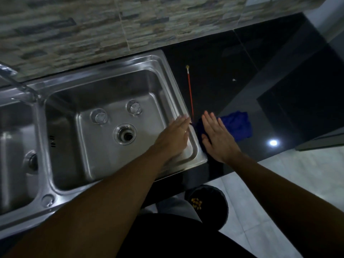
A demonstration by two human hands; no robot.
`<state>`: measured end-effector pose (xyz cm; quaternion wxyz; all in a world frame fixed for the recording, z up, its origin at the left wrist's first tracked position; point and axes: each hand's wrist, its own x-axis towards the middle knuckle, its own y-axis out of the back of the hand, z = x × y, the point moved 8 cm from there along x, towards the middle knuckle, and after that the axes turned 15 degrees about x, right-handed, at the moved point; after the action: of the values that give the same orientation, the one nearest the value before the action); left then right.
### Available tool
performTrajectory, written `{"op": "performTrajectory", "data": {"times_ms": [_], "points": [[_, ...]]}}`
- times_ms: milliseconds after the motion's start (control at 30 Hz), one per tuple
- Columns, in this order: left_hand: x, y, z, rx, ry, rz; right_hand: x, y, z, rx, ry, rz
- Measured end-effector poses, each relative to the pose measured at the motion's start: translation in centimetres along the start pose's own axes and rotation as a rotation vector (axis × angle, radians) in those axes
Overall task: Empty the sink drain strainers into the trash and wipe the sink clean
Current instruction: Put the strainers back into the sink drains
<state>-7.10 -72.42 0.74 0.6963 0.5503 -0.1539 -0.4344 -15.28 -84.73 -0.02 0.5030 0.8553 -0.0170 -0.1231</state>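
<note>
A steel double sink (pixel 168 75) fills the left and middle of the head view. In the right basin, the drain (pixel 125 134) is an open dark hole, and two round strainers (pixel 98 116) (pixel 133 107) lie on the basin floor behind it. My left hand (pixel 175 135) hovers flat and open over the basin's right edge. Just to its right, my right hand (pixel 217 136) is flat and open above the dark counter, over the near end of a blue cloth (pixel 236 124). A black trash bin (pixel 208 203) on the floor below holds several yellow bits.
A thin red stick (pixel 189 90) lies on the black counter (pixel 214 71) beside the sink. The faucet (pixel 16 81) reaches in from the upper left. The left basin's drain (pixel 31 161) sits at the left edge. A stone-tile wall runs behind.
</note>
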Motion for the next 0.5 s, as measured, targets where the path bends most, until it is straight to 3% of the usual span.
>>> {"op": "performTrajectory", "data": {"times_ms": [167, 500], "points": [[-3.3, 1.1, -8.9, 0.018, 0.162, 0.004, 3.3, -3.2, -7.8, 0.127, 0.175, -0.068], [-11.7, 4.4, -27.6, 0.042, 0.517, 0.088, 11.1, -10.6, -17.8, 0.128, 0.260, -0.207]]}}
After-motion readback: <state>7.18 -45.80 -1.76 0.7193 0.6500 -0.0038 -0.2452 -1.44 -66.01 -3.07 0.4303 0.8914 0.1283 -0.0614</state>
